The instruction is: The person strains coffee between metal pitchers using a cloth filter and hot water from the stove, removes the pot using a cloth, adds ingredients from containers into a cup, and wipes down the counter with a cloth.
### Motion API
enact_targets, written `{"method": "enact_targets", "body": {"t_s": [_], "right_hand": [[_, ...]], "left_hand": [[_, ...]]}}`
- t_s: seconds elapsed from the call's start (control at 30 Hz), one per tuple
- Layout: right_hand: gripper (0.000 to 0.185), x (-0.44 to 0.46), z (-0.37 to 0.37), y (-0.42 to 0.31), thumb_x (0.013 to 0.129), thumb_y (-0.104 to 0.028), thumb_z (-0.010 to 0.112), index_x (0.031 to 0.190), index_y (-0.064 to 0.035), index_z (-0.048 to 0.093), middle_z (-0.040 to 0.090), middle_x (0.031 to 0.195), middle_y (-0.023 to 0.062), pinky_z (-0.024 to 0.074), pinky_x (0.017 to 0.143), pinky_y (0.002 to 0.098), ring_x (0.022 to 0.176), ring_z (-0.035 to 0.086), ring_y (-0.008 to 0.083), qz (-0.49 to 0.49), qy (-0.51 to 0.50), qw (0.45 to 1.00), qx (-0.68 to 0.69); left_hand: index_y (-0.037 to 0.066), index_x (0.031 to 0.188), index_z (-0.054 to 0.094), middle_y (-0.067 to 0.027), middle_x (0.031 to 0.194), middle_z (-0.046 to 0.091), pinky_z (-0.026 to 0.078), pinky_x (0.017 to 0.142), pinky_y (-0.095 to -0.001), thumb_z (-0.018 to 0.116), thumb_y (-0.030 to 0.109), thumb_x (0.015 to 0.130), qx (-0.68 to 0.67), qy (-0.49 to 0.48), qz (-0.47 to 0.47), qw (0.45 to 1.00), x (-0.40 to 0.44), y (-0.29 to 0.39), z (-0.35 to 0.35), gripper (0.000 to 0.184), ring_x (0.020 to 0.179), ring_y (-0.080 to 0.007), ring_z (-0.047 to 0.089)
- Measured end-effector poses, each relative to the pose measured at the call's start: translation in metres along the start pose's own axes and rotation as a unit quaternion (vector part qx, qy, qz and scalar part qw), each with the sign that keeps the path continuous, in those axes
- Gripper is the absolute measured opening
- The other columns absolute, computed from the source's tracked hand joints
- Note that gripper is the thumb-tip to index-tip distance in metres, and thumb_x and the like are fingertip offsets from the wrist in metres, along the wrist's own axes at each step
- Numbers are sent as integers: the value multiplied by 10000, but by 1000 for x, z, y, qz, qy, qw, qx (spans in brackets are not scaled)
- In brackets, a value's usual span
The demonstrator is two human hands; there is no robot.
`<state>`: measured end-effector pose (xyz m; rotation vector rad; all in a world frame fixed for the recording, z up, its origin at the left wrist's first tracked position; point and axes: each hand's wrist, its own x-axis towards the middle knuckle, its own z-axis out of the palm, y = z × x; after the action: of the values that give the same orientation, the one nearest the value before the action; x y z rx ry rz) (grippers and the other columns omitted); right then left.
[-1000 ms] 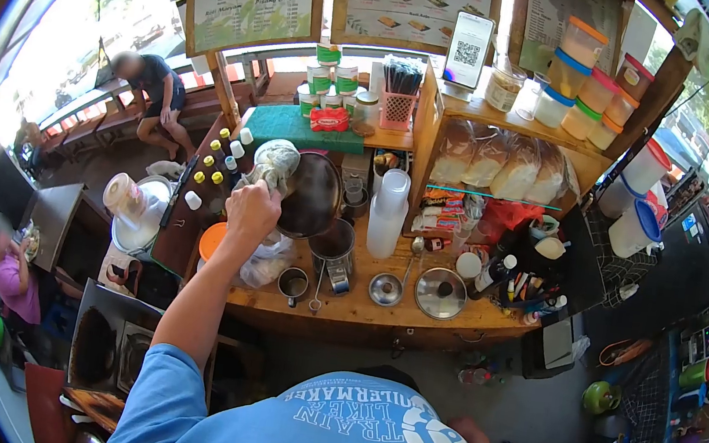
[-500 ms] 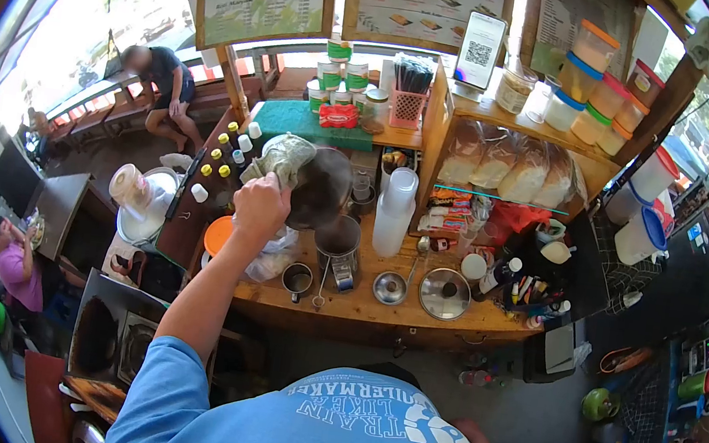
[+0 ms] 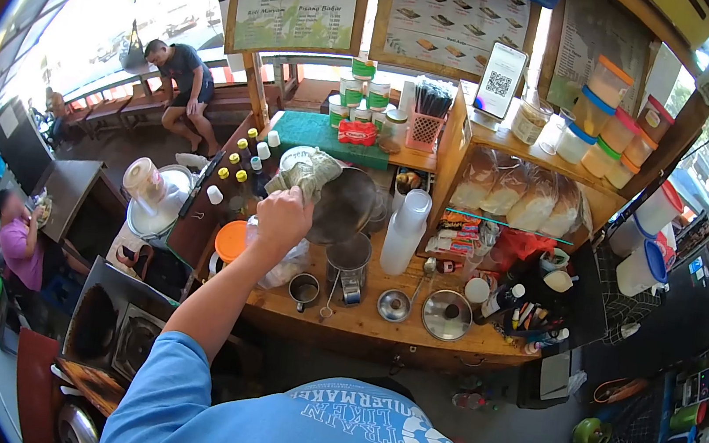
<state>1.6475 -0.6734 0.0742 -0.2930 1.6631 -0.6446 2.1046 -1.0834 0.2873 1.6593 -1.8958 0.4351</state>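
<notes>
My left hand [image 3: 283,219] is closed around a crumpled grey-green cloth [image 3: 309,173] at the side of a dark metal pot [image 3: 346,207]. The cloth hides what part of the pot I grip. Tilted, the pot is held over or just behind a tall metal canister [image 3: 349,253] on the wooden counter; any liquid passing between them cannot be made out. A metal mug [image 3: 304,290] and a long thin-handled utensil [image 3: 328,300] are near the canister's base. My right hand is out of view.
Stacked plastic cups [image 3: 406,232] stand right of the canister. Two metal lids [image 3: 447,313] lie farther right. Capped bottles [image 3: 246,155] and an orange lid [image 3: 231,240] are to the left. Bread loaves [image 3: 509,190] fill a shelf. Two people [image 3: 183,85] are beyond the counter's left side.
The view has shifted, so most of the scene sits farther right and lower. My left hand keeps its grip on the cloth and pot, and the pot stays tilted near the canister.
</notes>
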Motion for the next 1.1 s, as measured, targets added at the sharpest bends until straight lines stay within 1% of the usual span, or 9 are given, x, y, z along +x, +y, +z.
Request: {"method": "enact_targets", "body": {"t_s": [0.1,0.17,0.27,0.6,0.67,0.7,0.77,0.8,1.1], "right_hand": [[107,2,1,9,841,-136,670,796,-40,689,617,700,73,433,493,325,575,564,160,-7,29,1000,-7],[93,-18,4,4,831,-124,669,790,-43,690,626,710,80,446,508,332,582,572,161,-195,-37,980,-16],[70,-28,11,1,822,-106,663,799,-47,693,629,722,77,456,524,341,606,587,162,-241,3,968,-70],[74,20,-12,36,818,-97,653,792,-47,702,615,700,72,427,494,338,580,549,148,-163,-31,985,-54],[81,39,-18,45,840,-119,651,808,-61,699,615,716,61,434,507,334,596,550,146,-31,-40,999,16],[81,23,-11,34,840,-119,651,808,-61,699,615,716,61,434,507,334,596,550,146,-31,-39,999,17],[82,-39,22,-17,860,-150,655,825,-84,689,607,715,44,442,515,326,599,544,142,-153,25,986,-68],[82,-38,21,-17,861,-153,655,829,-85,689,607,716,42,442,516,325,600,544,141,-162,17,984,-73],[85,118,-35,70,875,-177,660,858,-98,687,603,720,24,449,527,317,606,542,135,17,-55,972,-227]], "left_hand": [[-7,802,644,-216,791,685,542,701,-491,642,298,836,-11,-52,-63,997,7,-3,0,308,775,-383,686],[-24,823,660,-239,821,692,541,729,-504,622,305,841,-22,-79,-93,992,11,-8,4,331,807,-401,690],[-39,887,685,-266,868,694,532,794,-521,588,315,844,-50,-78,-140,986,12,-21,20,369,848,-436,683],[-28,924,691,-278,921,691,521,832,-519,585,338,853,-61,-94,-173,979,14,-34,19,388,882,-460,668],[-26,914,690,-277,916,691,522,826,-519,589,343,853,-55,-89,-162,981,14,-31,20,388,879,-457,669],[-22,899,687,-275,895,691,523,813,-521,593,340,854,-47,-80,-153,984,14,-29,21,377,864,-453,672],[-19,884,683,-273,875,691,525,800,-522,597,337,854,-40,-72,-144,986,13,-26,21,367,848,-450,675],[-19,871,679,-272,854,690,525,787,-524,599,333,855,-45,-69,-136,987,13,-23,18,361,830,-447,676],[-17,805,647,-241,789,684,527,723,-510,617,294,858,-38,-43,-66,996,0,-13,19,317,762,-425,674]]}}
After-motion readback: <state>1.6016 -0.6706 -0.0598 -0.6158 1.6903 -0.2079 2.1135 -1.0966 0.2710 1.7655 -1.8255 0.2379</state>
